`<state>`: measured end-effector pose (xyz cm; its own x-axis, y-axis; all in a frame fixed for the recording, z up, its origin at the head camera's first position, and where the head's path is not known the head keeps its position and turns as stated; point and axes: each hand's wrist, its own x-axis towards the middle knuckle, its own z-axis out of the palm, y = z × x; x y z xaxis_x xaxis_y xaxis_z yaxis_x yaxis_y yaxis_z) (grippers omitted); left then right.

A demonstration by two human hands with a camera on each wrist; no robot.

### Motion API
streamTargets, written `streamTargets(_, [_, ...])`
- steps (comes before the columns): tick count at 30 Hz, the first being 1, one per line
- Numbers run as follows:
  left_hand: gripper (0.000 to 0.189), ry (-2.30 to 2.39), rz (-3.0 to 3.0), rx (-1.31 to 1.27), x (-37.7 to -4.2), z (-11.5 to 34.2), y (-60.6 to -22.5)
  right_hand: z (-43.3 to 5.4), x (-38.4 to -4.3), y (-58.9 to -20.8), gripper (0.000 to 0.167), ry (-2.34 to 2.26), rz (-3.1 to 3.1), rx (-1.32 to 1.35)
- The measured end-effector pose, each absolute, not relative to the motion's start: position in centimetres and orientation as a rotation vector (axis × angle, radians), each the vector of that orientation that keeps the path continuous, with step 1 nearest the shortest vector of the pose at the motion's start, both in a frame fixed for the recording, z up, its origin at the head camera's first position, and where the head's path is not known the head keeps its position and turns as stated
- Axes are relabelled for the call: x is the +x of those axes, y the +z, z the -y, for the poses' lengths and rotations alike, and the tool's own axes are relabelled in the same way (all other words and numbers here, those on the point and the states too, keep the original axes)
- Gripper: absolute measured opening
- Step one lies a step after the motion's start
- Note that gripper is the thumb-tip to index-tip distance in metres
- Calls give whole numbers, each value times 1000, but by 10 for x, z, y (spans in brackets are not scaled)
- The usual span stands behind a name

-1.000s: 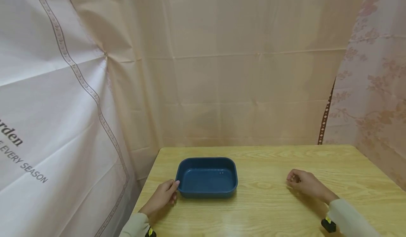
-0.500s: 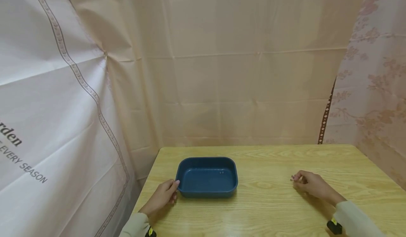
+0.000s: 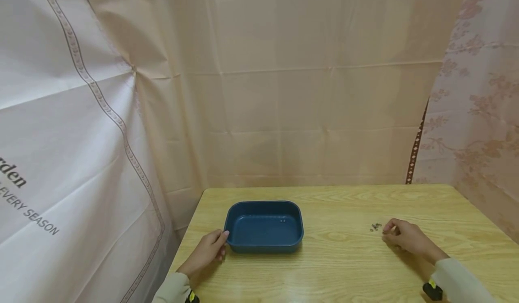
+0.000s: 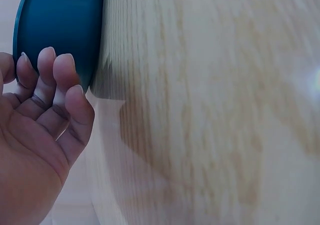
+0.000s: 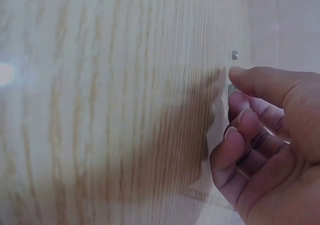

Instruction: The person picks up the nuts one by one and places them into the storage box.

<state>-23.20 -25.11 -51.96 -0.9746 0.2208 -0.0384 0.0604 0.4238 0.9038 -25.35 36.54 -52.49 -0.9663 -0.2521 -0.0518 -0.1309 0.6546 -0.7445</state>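
In the head view, a dark-blue rectangular tray [image 3: 265, 250] is sitting on the wood-grain tabletop [image 3: 324, 267], its long axis running left to right, with two nuts [image 3: 281, 221] lying inside near its back right corner. The left hand [image 3: 207, 248] is gripping the tray at its left end, toward the front corner, the thumb resting on the rim. A loose cluster of nuts [image 3: 375, 227] is lying well to the tray's right, about level with its middle from front to back; they look like small hex nuts, though they are too tiny here to be sure. The right hand [image 3: 409, 238] is hovering low beyond the cluster, farther from the tray, so the cluster is lying between the tray and that hand, just beside its fingertips and far from the left hand. In the left wrist view, the left hand's curled fingers are lying against the outside of the tray's wall. In the right wrist view, the right hand is pinching a single nut [image 5: 231, 88] between thumb and forefinger, its other fingers curling loosely, while another nut [image 5: 235, 55] is showing just past the thumb tip.
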Motion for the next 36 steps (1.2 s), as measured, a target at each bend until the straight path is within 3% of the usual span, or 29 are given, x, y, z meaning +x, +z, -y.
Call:
streamTargets(14, [43,1566,-2538,272,-232,252,-518,-366,-256,-527,26,-1186,-2729,-208])
streamTargets(30, [45,1594,-2534,274,-231,250,-517,-361,-259,-524,11,-1154,-2755,-183])
streamTargets(36, [43,1587,-2527,256,-231,250,-517,-360,-260,-522,14,-1135,-2733,-158])
